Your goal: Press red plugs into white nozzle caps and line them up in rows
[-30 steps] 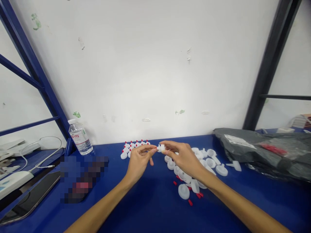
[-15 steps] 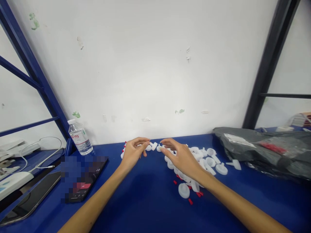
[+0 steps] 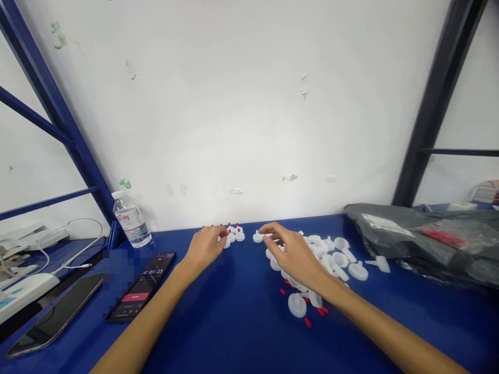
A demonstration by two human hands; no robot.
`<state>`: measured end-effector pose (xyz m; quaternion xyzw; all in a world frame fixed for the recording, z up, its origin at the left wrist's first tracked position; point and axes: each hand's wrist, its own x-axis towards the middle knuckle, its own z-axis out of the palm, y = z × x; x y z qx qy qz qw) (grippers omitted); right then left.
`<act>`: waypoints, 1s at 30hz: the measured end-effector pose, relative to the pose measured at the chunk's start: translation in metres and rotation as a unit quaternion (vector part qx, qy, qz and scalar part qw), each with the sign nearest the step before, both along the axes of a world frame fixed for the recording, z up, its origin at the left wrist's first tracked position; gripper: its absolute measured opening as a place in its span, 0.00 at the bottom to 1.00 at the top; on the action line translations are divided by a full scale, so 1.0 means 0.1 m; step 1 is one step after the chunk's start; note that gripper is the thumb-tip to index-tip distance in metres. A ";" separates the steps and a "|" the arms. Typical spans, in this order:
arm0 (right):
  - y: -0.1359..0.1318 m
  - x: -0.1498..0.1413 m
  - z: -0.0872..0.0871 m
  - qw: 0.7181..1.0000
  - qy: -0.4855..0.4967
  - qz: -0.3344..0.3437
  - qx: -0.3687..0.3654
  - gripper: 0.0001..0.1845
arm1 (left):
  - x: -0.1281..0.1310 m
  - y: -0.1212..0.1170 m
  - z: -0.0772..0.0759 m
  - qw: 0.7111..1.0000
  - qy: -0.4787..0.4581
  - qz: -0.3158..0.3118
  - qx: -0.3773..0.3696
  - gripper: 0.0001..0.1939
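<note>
My left hand [image 3: 205, 248] is at the back of the table, its thumb and fingers closed round a white nozzle cap [image 3: 225, 242], which they partly hide. Right beside it stand several white nozzle caps with red tips [image 3: 239, 235], upright in a group. My right hand [image 3: 291, 252] has its thumb and index finger apart. Just left of those fingertips another white nozzle cap [image 3: 257, 237] stands upright; whether they touch it I cannot tell. Under and around my right hand lies a loose pile of white nozzle caps [image 3: 322, 248], some tipped over.
Loose red tips [image 3: 307, 322] lie in front of the pile. A grey plastic bag [image 3: 393, 241] is at the right. To the left are a water bottle [image 3: 131, 221], a lit phone [image 3: 144, 288] and a dark phone [image 3: 56, 314]. A white wall [image 3: 249, 130] rises behind.
My left hand has moved left, from the middle to the red-tipped group. My right hand has hardly moved. The white piece lying tilted between the hands is gone from there.
</note>
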<state>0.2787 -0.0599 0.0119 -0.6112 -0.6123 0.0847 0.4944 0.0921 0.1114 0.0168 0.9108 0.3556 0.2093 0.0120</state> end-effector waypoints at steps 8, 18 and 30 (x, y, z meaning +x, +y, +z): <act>-0.02 -0.02 0.03 1.000 -0.008 0.000 0.013 0.10 | -0.03 0.10 -0.06 0.998 0.048 0.035 0.013 0.11; 0.00 -0.02 0.00 0.999 -0.032 0.003 0.034 0.10 | -0.02 0.08 -0.09 0.997 0.042 0.047 0.050 0.13; -0.18 0.13 0.31 0.984 -0.121 -0.110 0.072 0.15 | 0.11 -0.45 0.10 0.976 -0.159 -0.065 0.133 0.14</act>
